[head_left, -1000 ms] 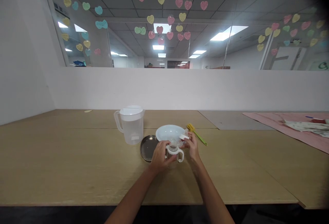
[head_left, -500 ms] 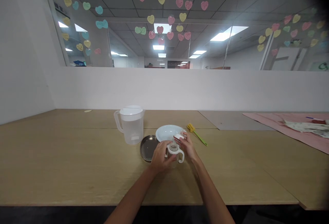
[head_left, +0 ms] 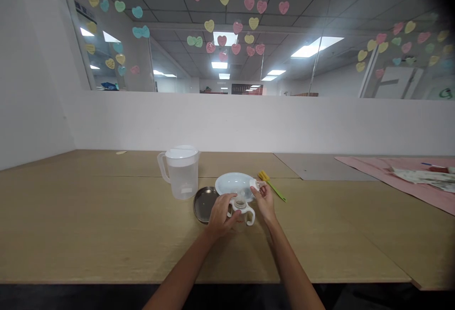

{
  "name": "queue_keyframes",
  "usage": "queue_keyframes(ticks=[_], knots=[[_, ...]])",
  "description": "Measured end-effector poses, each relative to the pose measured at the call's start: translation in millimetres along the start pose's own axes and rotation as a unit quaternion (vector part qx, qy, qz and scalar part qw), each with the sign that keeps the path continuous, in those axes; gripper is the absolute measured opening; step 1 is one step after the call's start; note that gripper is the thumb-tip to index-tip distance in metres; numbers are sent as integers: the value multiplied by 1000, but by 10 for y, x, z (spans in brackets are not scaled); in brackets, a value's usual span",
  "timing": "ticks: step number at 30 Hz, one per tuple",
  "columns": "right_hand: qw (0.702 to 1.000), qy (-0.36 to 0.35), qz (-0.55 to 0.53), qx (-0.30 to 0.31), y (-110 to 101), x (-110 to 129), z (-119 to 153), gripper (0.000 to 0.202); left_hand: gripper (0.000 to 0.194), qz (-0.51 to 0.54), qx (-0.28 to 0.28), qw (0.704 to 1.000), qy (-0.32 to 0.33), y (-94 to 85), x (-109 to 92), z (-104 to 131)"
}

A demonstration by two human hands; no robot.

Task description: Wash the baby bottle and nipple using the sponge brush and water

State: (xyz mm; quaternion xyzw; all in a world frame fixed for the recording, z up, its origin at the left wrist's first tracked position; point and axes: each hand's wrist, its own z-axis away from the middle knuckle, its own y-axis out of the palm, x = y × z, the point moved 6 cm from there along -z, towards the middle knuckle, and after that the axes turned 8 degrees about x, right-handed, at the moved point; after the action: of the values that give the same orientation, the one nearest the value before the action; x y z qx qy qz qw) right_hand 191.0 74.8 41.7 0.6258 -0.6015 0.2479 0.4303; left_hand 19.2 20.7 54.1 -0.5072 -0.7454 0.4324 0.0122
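Observation:
My left hand (head_left: 222, 215) is closed around the side of a baby bottle (head_left: 241, 204), which has white curved handles and an uncovered mouth. The bottle stands upright on the table in front of the bowl. To its right, my right hand (head_left: 265, 201) grips a white bottle cap (head_left: 254, 185) with a clear piece on it, held near the bowl's right rim. Just behind the bottle is the white bowl (head_left: 225, 183). A round steel dish (head_left: 204, 204) lies to the left, partly covered by my left hand.
A clear plastic pitcher (head_left: 183, 177) with liquid in it stands at the back left. Right of the bowl lies a brush (head_left: 273, 186) with a yellow head and green handle. A pink cloth (head_left: 362, 164) with items on it covers the far right.
My right hand has moved the cap away from the bottle, a little to the right and up, and turned it. The left hand keeps its place on the bottle.

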Motion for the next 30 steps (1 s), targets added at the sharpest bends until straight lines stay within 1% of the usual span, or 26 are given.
queue_keyframes(ticks=[4, 8, 12, 15, 18, 20, 22, 25, 27, 30], knots=[[999, -8, 24, -31, -40, -16, 26, 38, 39, -4, 3, 1000, 0, -13, -32, -9], [997, -17, 71, -38, -68, -19, 37, 38, 38, -7, 3, 1000, 2, -11, -38, -10], [980, -21, 177, -85, -142, 26, 45, 36, 38, -10, -1, 1000, 0, -3, -23, -5], [975, -30, 196, -100, -163, 52, 48, 38, 38, -13, 1, 1000, 0, 7, -13, -2], [979, -50, 179, -86, -143, 63, 52, 38, 38, -15, 2, 1000, 4, 8, -16, 0], [973, -67, 207, -81, -130, 87, 69, 35, 38, -13, 3, 1000, 3, 5, -19, -1], [956, -93, 267, -81, -112, 142, 97, 30, 37, -10, 4, 1000, -2, 0, -23, -1], [919, -143, 362, -64, -46, 253, 144, 26, 37, -9, 6, 1000, -6, -5, -34, -4], [904, -162, 394, -34, 13, 292, 162, 29, 37, -9, 8, 1000, -8, -4, -37, -6], [895, -159, 416, 23, 94, 270, 168, 36, 37, -12, 8, 1000, -9, -2, -29, -8]])
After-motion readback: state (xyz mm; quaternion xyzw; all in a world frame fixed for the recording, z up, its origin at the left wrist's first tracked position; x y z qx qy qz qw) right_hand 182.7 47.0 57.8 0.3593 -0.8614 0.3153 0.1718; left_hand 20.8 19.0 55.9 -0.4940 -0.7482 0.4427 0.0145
